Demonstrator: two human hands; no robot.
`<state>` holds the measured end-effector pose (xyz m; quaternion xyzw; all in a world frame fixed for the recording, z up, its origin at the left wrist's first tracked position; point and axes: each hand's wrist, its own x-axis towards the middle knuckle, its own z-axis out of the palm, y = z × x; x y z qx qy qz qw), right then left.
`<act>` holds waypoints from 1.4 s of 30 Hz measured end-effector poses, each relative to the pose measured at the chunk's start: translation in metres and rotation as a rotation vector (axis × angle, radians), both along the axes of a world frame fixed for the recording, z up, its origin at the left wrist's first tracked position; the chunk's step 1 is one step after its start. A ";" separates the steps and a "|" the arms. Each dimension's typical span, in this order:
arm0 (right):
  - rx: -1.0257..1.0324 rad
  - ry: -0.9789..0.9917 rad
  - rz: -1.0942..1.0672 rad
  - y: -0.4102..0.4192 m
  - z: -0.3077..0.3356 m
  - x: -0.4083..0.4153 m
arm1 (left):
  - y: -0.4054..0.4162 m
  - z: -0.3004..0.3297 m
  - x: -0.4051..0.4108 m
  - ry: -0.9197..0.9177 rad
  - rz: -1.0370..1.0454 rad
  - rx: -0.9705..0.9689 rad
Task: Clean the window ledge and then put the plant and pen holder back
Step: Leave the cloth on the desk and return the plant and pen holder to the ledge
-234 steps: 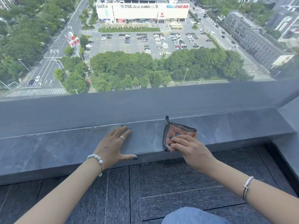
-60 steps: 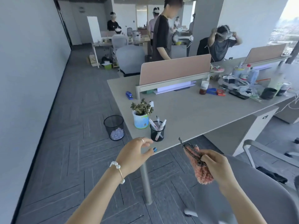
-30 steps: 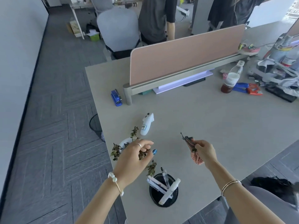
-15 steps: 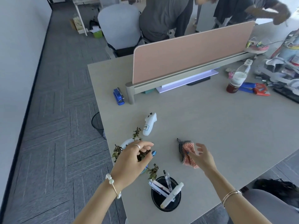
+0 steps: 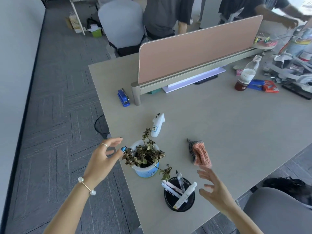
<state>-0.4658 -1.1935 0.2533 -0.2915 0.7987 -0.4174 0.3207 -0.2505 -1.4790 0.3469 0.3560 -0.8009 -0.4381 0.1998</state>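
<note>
A dried-out plant in a white and blue pot (image 5: 145, 169) stands near the desk's front left corner. Just right of and nearer than it is a black mesh pen holder (image 5: 179, 198) with several pens. My left hand (image 5: 104, 157) hovers open beside the pot's left side, thumb tip close to the leaves, not gripping. My right hand (image 5: 214, 190) is open to the right of the pen holder, holding nothing. The pink cleaning cloth with black netting (image 5: 199, 153) lies on the beige desk (image 5: 236, 132) just beyond that hand. The window ledge is out of view.
A white handheld controller (image 5: 157, 124) lies behind the plant. A blue stapler (image 5: 123, 98), a pink divider panel (image 5: 199, 53), a bottle (image 5: 246, 76) and clutter sit farther back. A mesh bin (image 5: 101, 126) is under the desk's left edge. People stand beyond; a grey chair (image 5: 276, 210) is at right.
I turned from the ledge to the desk. My right hand laid the cloth on the desk, let go and drew back toward the pen holder. My left hand shifted left of the pot.
</note>
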 end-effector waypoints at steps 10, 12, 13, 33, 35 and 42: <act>0.166 -0.090 0.077 0.002 0.004 0.056 | -0.032 -0.067 -0.003 -0.230 -0.367 0.228; 0.199 -0.120 0.016 -0.001 0.005 0.068 | -0.033 -0.075 -0.009 -0.211 -0.391 0.244; 0.201 -0.126 -0.020 -0.003 0.007 0.073 | -0.033 -0.076 -0.012 -0.206 -0.392 0.249; 0.023 -0.068 -0.457 -0.026 0.015 0.120 | -0.021 -0.079 -0.034 0.025 -0.458 0.248; -0.006 -0.076 -0.515 -0.020 0.018 0.127 | -0.016 -0.076 -0.033 0.053 -0.467 0.264; -0.195 -0.066 -0.812 0.021 0.044 0.153 | 0.021 -0.046 -0.047 0.155 -0.649 0.326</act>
